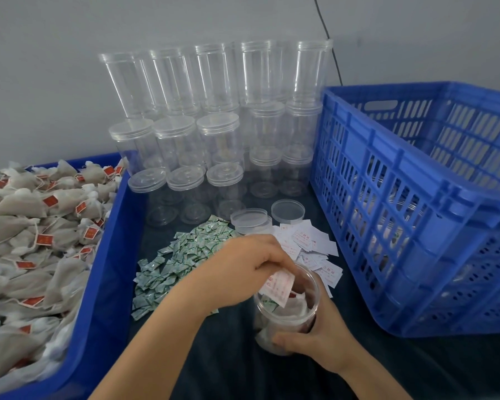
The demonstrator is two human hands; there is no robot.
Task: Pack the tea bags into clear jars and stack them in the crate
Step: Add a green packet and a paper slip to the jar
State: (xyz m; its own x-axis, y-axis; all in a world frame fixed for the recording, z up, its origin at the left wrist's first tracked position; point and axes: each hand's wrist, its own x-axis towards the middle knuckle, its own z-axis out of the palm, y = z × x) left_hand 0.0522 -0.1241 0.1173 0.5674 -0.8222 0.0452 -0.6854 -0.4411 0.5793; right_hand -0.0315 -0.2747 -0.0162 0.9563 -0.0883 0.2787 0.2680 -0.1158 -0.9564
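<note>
The left hand (251,267) is hovering right over the mouth of the open jar (286,310), fingers curled and pinching a white paper slip (279,287) with red print, its lower end dipping inside the rim. The right hand (321,339) is wrapping around the jar's lower half, thumb across the near side, holding it upright on the dark tabletop (228,356). Inside the jar, white tea bags and a green sachet are showing through the wall, though the hand is covering much of the lower part.

The red writing on that slip is too blurred to read, and the same is going for the loose slips (309,246) lying beyond the jar. The green and white sachets (182,255) spreading to the left carry print too small to make out.

On the far left a blue tray (113,255) is holding a heap of tea bags (32,241) with red tags (their lettering unreadable), and the frame is cutting the tray off. The blue crate (416,209) is sitting on the right, also cut off; shapes are showing faintly through its slots, but I cannot tell what they are. Empty clear jars (214,116) are standing stacked against the wall, with two loose lids (287,210) just in front.
</note>
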